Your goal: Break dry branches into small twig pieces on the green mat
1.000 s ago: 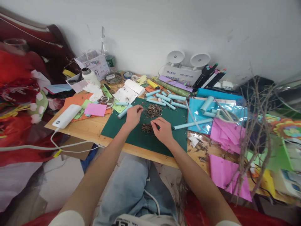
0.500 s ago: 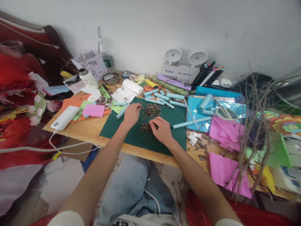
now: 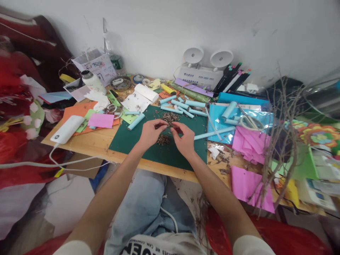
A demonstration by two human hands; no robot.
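My left hand (image 3: 152,133) and my right hand (image 3: 183,139) face each other over a dark green mat (image 3: 127,140). The fingertips of both are pinched close together at the near edge of a loose pile of dry brown plant bits (image 3: 170,117). Whatever lies between the fingers is too small to make out. Just below them, between my wrists, sits a smaller heap of brown bits (image 3: 163,140). Several light blue paper tubes (image 3: 195,103) lie behind the pile, and one blue tube (image 3: 136,121) rests left of my left hand.
A white power bank (image 3: 67,129) with a cable lies at the left. Pink paper (image 3: 251,186), scissors (image 3: 251,122) and tall bare twigs (image 3: 278,141) crowd the right. Against the wall stands a white emergency light (image 3: 200,76); a white bottle (image 3: 92,82) is at the back left.
My left hand has moved right and my right hand slightly up, so their fingertips now nearly meet by the larger pile. The view has shifted slightly.
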